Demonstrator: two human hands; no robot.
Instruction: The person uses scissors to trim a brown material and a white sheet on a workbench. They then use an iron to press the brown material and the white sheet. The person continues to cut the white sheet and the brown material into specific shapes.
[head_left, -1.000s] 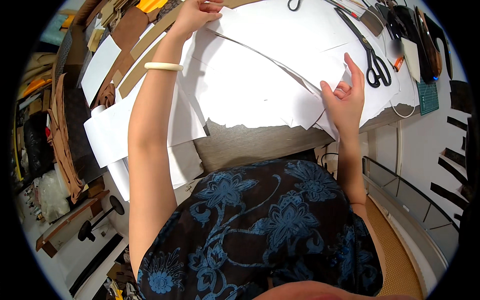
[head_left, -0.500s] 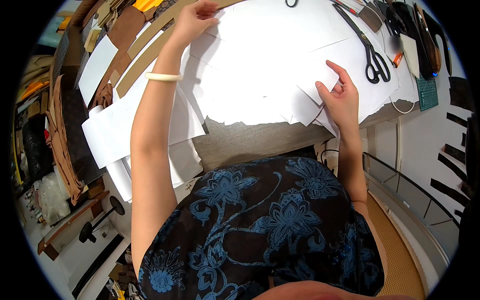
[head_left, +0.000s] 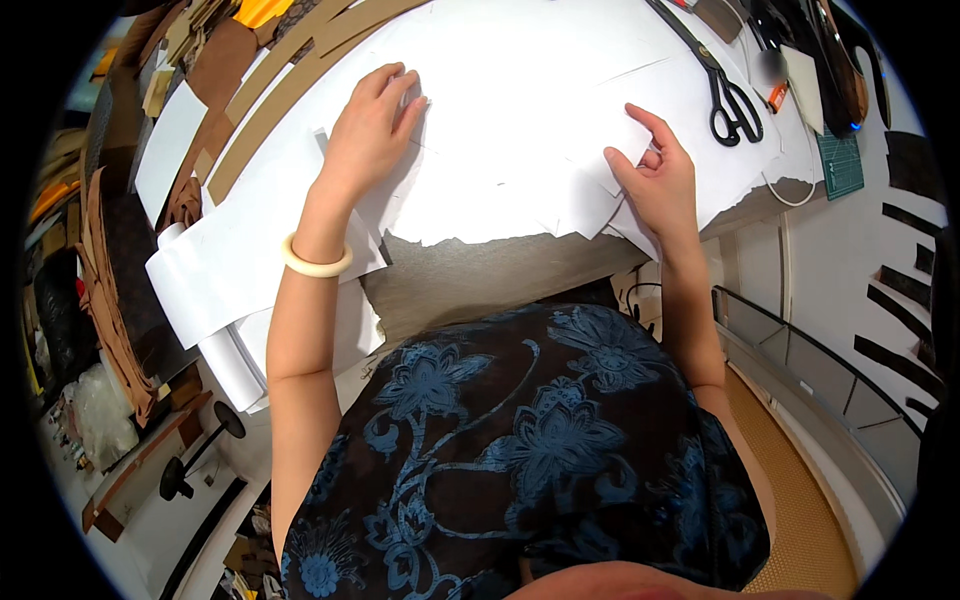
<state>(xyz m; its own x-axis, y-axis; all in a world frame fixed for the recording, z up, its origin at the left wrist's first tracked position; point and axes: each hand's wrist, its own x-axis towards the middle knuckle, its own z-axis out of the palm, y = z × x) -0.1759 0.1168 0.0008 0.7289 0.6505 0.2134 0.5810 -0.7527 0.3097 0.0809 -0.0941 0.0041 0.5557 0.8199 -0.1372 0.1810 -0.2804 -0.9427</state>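
Note:
My left hand [head_left: 372,132], with a cream bangle [head_left: 317,262] on its wrist, is over the left part of a large white paper sheet [head_left: 490,125]. Its fingers are stretched out and nothing shows between them. Farther right, my right hand [head_left: 658,180] hovers at the near right of the sheet, beside small overlapping paper pieces [head_left: 588,203]. Its thumb and index finger stand apart while the other fingers curl in; I see nothing held. Beyond the left hand lie long brown strips [head_left: 290,100]. Black-handled scissors [head_left: 728,100] rest on the paper to the right.
A grey wooden table edge [head_left: 470,275] runs in front of me. Paper rolls [head_left: 235,365] lean at the left near brown leather pieces [head_left: 215,70]. A green cutting mat [head_left: 841,165], a white cord [head_left: 790,200] and an orange-handled tool [head_left: 777,97] lie at the right.
My left hand has drawn back toward me from the far strips, and its fingers now spread over the paper. My right hand keeps nearly the same pose. The view has shifted slightly.

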